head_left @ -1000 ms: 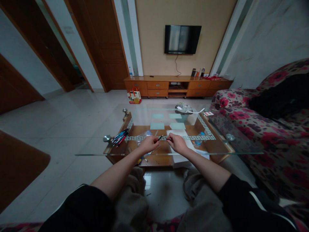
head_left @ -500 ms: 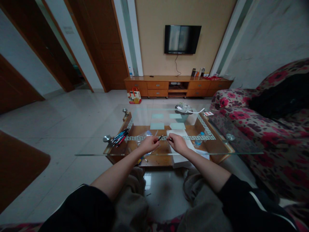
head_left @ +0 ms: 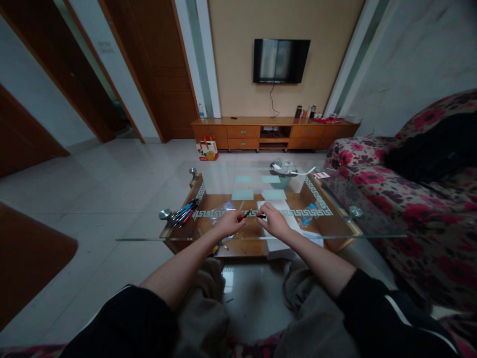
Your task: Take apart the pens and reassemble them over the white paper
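Note:
My left hand (head_left: 230,222) grips a thin dark pen (head_left: 247,214) whose tip points up and to the right. Close beside it, my right hand (head_left: 275,222) pinches a small black pen part (head_left: 261,216). Both hands hover just above the front middle of the glass table top (head_left: 149,233). A bunch of several blue, black and red pens (head_left: 184,211) lies on the glass to the left of my left hand. A clear plastic bag (head_left: 222,208) lies just behind my left hand.
A shelf under the glass holds a white paper stack (head_left: 278,204) and a small bottle (head_left: 307,215). A bowl of scraps (head_left: 283,169) stands at the table's far end. A floral sofa (head_left: 421,204) runs along the right. A TV cabinet (head_left: 274,132) lines the far wall.
My right hand has shifted slightly, and the small black part now sticks out farther from its fingertips toward the pen. My left hand stays almost still.

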Action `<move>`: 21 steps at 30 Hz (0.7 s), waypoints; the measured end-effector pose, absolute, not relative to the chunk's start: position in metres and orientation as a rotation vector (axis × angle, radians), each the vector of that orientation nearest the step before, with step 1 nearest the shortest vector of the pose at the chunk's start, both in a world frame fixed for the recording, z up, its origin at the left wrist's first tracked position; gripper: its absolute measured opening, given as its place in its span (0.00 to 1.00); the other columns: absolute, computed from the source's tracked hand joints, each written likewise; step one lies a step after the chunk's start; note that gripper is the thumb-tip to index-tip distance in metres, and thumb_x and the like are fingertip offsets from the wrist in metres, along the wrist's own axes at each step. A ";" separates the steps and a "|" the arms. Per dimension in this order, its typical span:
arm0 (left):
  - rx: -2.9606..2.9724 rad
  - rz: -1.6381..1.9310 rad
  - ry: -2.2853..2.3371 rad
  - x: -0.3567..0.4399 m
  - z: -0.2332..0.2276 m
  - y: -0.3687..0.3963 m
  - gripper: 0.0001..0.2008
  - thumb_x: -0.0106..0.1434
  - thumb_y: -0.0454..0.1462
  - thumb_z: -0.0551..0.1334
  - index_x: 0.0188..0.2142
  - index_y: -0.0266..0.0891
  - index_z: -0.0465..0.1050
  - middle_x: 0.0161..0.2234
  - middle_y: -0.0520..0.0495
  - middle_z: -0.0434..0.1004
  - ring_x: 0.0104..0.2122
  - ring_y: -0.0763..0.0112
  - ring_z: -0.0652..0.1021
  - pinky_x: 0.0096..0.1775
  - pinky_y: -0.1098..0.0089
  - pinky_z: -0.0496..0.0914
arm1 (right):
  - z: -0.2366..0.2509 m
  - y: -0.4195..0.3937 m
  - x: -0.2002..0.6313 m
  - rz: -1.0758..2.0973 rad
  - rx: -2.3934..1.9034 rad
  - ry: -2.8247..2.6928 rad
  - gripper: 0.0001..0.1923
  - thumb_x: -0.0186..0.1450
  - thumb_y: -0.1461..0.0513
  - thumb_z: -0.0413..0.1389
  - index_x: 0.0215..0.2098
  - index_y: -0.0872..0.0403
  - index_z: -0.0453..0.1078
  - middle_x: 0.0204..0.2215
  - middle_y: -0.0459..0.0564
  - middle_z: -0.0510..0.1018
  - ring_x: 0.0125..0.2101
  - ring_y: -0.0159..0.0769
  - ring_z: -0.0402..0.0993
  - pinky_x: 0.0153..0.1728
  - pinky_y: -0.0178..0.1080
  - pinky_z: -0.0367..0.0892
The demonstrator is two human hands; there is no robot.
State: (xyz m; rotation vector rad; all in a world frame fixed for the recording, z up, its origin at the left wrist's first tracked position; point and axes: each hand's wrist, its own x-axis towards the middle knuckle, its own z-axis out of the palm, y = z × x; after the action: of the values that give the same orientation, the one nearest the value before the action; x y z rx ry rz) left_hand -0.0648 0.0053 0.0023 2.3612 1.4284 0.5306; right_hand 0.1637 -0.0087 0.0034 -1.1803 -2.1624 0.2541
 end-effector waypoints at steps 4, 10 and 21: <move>2.363 0.541 1.420 -0.065 0.001 0.006 0.14 0.63 0.43 0.57 0.25 0.37 0.72 0.23 0.50 0.71 0.25 0.72 0.68 0.28 0.71 0.53 | 0.003 -0.009 0.163 0.304 -1.204 -2.173 0.07 0.63 0.67 0.57 0.38 0.50 0.66 0.35 0.45 0.74 0.35 0.34 0.70 0.35 0.33 0.61; 2.370 0.579 1.386 -0.067 -0.004 0.008 0.13 0.63 0.42 0.57 0.26 0.38 0.73 0.24 0.50 0.73 0.25 0.71 0.69 0.28 0.71 0.54 | 0.000 -0.006 0.164 0.347 -1.189 -2.127 0.08 0.63 0.68 0.56 0.39 0.50 0.67 0.35 0.45 0.76 0.33 0.34 0.71 0.35 0.33 0.61; 2.361 0.559 1.390 -0.066 -0.003 0.007 0.14 0.63 0.43 0.57 0.27 0.38 0.74 0.24 0.50 0.73 0.25 0.71 0.70 0.28 0.71 0.55 | 0.002 -0.006 0.165 0.334 -1.092 -2.124 0.07 0.62 0.69 0.56 0.37 0.51 0.67 0.34 0.47 0.74 0.34 0.35 0.70 0.35 0.34 0.61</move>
State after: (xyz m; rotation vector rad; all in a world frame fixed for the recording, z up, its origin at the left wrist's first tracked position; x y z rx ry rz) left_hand -0.0659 0.0075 -0.0032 2.3613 1.3898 0.5589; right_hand 0.1646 -0.0055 0.0015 -1.0925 -2.1245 0.3341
